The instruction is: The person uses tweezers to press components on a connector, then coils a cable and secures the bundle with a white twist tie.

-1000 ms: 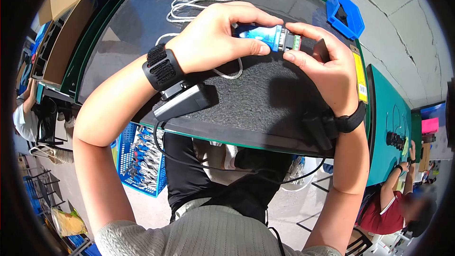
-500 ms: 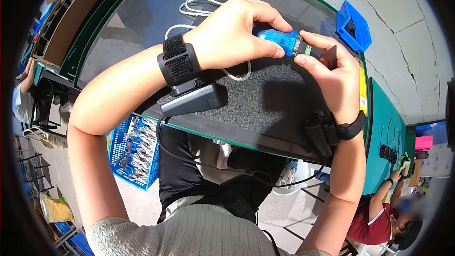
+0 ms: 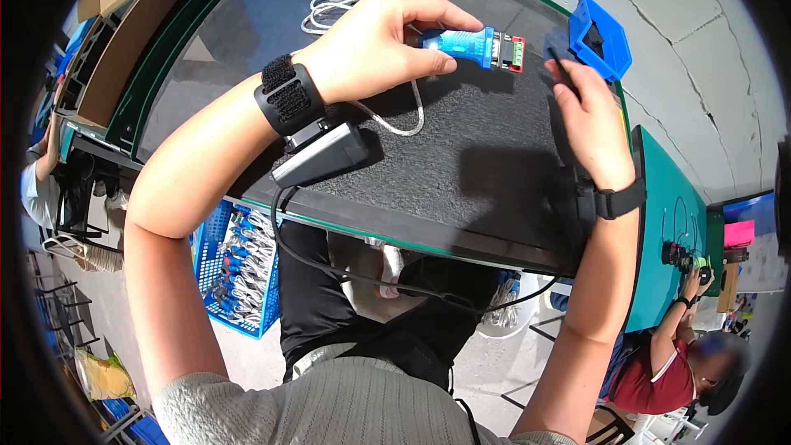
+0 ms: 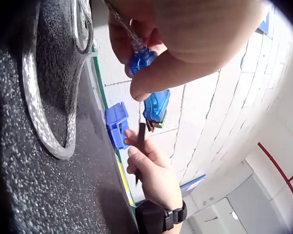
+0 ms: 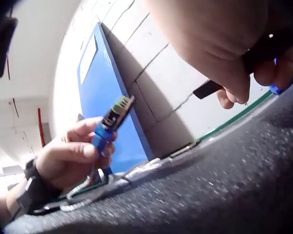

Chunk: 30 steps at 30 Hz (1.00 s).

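Note:
Pinched between thumb and fingers of my left hand point(image 3: 375, 49) is a translucent blue cable connector point(image 3: 463, 45). A small terminal block point(image 3: 517, 55), green with red ends, sits at the connector's free end and points right. The silvery braided cable point(image 3: 418, 111) runs from its other end under the hand onto the dark mat point(image 3: 449, 156). Off to the right, my right hand point(image 3: 595, 124) grips a thin, flat black piece point(image 5: 207, 89) that sticks out past its fingers. A gap separates this hand from the terminal block.
A blue bin point(image 3: 624, 56) with black parts stands at the table's right edge. A yellow packet point(image 4: 124, 183) lies along that edge. Below the table is a blue basket point(image 3: 268, 313) of connector cables, beside a white bucket point(image 3: 527, 305). Another person point(image 3: 663, 383) sits at the right.
My right hand has drawn away to the right from the connector's end, still with the black piece. The green and red terminal block now shows fully. The left hand keeps its hold on the connector.

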### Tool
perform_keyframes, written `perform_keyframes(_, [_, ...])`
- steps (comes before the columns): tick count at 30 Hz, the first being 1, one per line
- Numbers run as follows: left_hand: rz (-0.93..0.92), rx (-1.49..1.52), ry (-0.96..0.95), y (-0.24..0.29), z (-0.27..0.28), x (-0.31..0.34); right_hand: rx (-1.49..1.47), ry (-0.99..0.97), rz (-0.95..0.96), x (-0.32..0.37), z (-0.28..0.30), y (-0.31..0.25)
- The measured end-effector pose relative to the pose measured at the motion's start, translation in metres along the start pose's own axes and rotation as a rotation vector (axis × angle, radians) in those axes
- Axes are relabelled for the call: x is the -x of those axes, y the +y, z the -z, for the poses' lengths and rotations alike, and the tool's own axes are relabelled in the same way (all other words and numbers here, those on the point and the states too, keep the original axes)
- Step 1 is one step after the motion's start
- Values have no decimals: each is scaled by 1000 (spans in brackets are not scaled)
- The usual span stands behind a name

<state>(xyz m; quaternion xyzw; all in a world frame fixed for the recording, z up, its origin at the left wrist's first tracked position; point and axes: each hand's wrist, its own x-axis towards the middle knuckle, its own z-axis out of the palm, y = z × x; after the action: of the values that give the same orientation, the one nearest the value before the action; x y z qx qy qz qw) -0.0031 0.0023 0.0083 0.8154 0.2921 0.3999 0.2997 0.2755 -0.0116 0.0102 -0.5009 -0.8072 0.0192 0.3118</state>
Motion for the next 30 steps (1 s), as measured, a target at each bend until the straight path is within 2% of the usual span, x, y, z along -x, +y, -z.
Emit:
perform_keyframes(3, [99, 139, -6, 5, -1, 0, 60, -100, -101, 3, -3, 2])
perform_keyframes(5, [116, 145, 14, 9, -2, 0, 386, 162, 68, -1, -1, -2])
perform_keyframes(6, [138, 154, 32, 11, -2, 1, 387, 163, 75, -4, 2, -10])
perform_keyframes(8, [111, 95, 29, 10, -3, 1, 135, 275, 165, -10, 10, -32])
perform_keyframes(10, [86, 35, 19, 11, -4, 1, 34, 155, 348, -12, 12, -52])
perform_keyframes(12, [63, 57, -47, 15, -6, 1, -28, 43, 373, -10, 4, -63])
perform_keyframes(14, [42, 93, -75, 18, -5, 1, -80, -26, 327, -9, 3, -63])
perform_keyframes(16, [-112, -8, -39, 16, -4, -1, -63, 7, 299, -9, 8, -62])
perform_keyframes(17, [-128, -131, -12, 21, -1, 0, -64, 80, 282, -7, 9, -63])
perform_keyframes(18, [-134, -129, -12, 19, 2, 0, -57, 83, 282, -7, 11, -61])
perform_keyframes(20, [-101, -205, 75, 16, 8, -1, -28, 200, 263, -7, 14, -55])
perform_keyframes(21, [-5, -229, 112, 19, 9, -1, -31, 211, 243, -7, 15, -54])
perform_keyframes(30, [-5, -186, 149, 15, 11, -2, -192, 197, 122, -5, 9, -47])
